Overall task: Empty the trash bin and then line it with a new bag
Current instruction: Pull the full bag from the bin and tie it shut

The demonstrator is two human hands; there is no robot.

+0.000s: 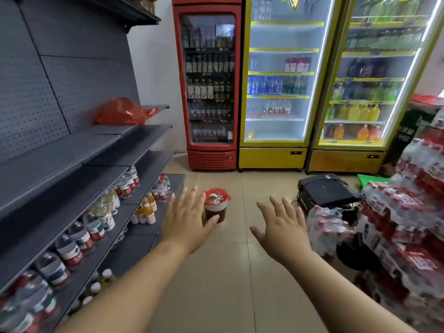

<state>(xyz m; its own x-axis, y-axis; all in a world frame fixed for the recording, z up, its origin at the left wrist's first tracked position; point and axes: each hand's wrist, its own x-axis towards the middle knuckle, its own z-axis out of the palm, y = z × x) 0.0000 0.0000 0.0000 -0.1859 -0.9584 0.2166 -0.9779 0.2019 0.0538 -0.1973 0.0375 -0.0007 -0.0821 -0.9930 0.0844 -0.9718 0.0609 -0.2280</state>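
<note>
Nothing is done yet: the trash bin point(219, 212) stands on the floor point(240, 272) ahead, its red bag point(225, 195) holding rubbish point(214, 199). The left hand point(185, 219) and right hand point(282, 227) reach toward it, fingers spread, holding nothing.

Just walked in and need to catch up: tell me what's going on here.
A person in a shop aisle reaches both hands toward a small brown trash bin on the floor. The left hand and right hand are open, fingers spread, holding nothing. The bin's red liner is in place with rubbish inside, so emptying has not begun. A loose red bag lies on the grey shelf at left.
</note>
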